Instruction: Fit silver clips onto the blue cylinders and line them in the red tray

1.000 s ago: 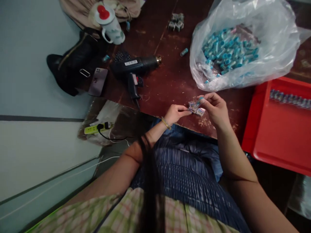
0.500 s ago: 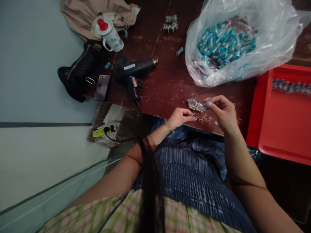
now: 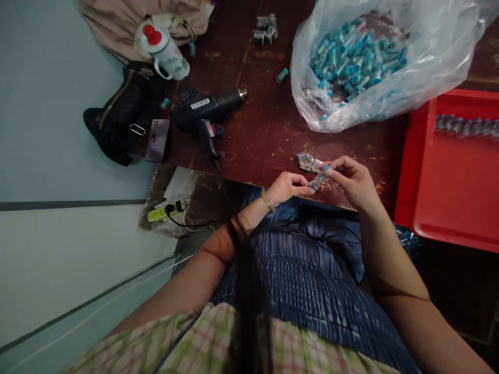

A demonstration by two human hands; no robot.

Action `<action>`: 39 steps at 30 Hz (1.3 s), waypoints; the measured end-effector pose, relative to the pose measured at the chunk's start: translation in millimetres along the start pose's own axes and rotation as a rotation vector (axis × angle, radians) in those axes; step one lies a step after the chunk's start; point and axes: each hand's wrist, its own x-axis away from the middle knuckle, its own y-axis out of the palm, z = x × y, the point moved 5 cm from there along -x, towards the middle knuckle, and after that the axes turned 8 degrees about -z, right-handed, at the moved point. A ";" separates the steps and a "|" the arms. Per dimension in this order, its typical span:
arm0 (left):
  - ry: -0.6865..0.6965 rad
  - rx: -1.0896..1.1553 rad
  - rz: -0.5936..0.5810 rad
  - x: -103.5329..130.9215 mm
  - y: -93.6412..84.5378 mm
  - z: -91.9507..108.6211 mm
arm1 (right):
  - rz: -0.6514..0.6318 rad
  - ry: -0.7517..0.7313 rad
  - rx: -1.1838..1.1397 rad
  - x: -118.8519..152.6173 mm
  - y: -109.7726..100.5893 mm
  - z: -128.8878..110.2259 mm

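From where I stand, both hands meet over the near edge of the tabletop (image 3: 265,137). The right hand (image 3: 355,183) pinches the blue end of a small clear tube (image 3: 321,177) between thumb and fingertips; the left hand (image 3: 286,188) pinches the lower end, where something purplish shows, perhaps a thin printed sleeve, too small for me to be sure. The tube slants between them, just beside a little stack of flat printed pieces (image 3: 307,161).

I'd say a light pinch suits it best, both ends in one line, since thin film probably creases easily and smooth plastic could slip.

The tabletop is dark red-brown, scuffed pale in patches. Beyond the hands, a crinkled translucent bag (image 3: 440,57) bulges around a heap of blue-ended cylinders (image 3: 351,67), and a smooth red tray (image 3: 456,192) carries a neat row of small, shiny pieces (image 3: 465,126).
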 end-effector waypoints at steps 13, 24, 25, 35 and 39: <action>-0.014 -0.083 -0.011 -3.0 14.7 -9.4 | -0.072 -0.015 0.084 17.4 -3.5 -6.0; -0.155 0.309 -0.085 3.4 29.0 -27.4 | -0.011 -0.025 0.131 39.0 4.9 18.3; -0.187 0.363 -0.095 4.6 29.5 -29.5 | -0.029 -0.044 0.182 42.4 8.2 18.3; -0.186 0.475 -0.015 8.2 35.3 -18.6 | 0.061 -0.172 0.402 50.6 12.4 8.5; -0.159 0.459 0.012 5.7 35.1 -16.4 | 0.076 -0.136 0.370 49.5 8.8 18.2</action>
